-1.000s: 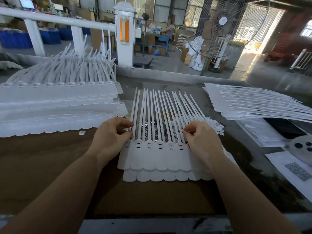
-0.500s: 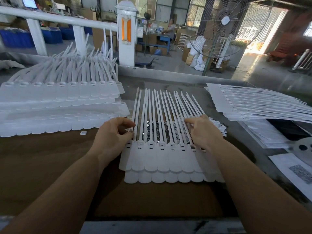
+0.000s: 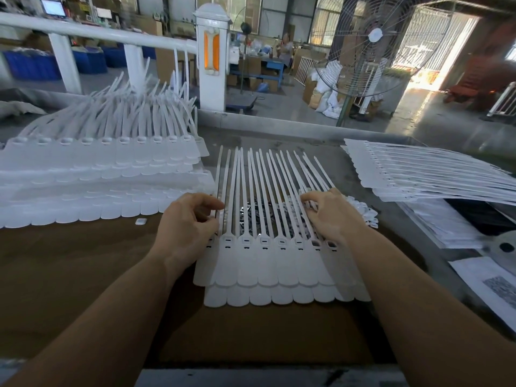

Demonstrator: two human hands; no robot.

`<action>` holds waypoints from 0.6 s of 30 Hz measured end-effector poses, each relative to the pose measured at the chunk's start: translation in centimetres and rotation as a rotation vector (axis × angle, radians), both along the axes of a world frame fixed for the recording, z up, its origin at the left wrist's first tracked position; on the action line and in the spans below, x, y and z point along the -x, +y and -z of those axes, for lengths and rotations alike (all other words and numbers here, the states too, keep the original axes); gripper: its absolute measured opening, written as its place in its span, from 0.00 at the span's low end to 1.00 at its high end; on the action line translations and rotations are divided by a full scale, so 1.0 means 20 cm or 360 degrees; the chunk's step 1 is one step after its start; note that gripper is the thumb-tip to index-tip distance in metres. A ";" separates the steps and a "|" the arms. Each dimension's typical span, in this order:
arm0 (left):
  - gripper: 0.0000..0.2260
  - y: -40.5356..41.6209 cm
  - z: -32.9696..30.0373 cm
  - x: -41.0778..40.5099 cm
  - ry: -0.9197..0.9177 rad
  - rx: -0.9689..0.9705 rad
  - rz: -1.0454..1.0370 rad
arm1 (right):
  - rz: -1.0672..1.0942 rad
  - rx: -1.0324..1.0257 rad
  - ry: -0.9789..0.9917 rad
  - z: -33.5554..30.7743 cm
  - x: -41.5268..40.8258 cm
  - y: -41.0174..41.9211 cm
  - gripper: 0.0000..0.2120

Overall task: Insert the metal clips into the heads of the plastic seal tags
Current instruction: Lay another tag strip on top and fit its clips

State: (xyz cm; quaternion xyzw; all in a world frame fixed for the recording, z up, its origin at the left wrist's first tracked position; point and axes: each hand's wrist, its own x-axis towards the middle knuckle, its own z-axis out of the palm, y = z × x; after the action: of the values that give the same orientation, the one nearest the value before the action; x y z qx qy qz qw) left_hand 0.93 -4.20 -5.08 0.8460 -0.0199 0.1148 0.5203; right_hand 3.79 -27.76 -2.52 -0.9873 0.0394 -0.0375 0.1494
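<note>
Left hand (image 3: 187, 222) curled, pinching what may be 1 strap; right hand (image 3: 332, 213) — fingers spread — presses the seal tags (image 3: 268, 247).

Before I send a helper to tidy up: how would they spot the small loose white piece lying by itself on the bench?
Start at the big stack of seal tags on the left of the brown bench. Just in front of its near edge, left of the left hand, lies the small white piece. Unlike the tags around it, it is a tiny block with no strap, alone on bare brown surface.
</note>
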 end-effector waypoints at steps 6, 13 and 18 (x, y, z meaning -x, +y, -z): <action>0.13 0.00 0.00 0.00 -0.0012 -0.0044 0.0038 | 0.0069 -0.0061 -0.0179 0.01 -0.01 0.00 0.09; 0.14 0.00 -0.01 0.00 -0.0032 -0.0072 0.0044 | 0.0131 -0.0204 -0.0326 0.01 -0.01 -0.03 0.09; 0.13 -0.01 -0.01 0.00 -0.0013 -0.0051 0.0038 | 0.0338 0.0000 -0.0433 0.01 -0.01 -0.12 0.13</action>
State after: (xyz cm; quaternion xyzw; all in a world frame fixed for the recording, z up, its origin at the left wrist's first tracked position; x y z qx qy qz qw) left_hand 0.95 -4.33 -4.95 0.8534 -0.0339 0.1117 0.5080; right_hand 3.94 -30.14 -2.72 -0.9634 0.1228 -0.1863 0.1486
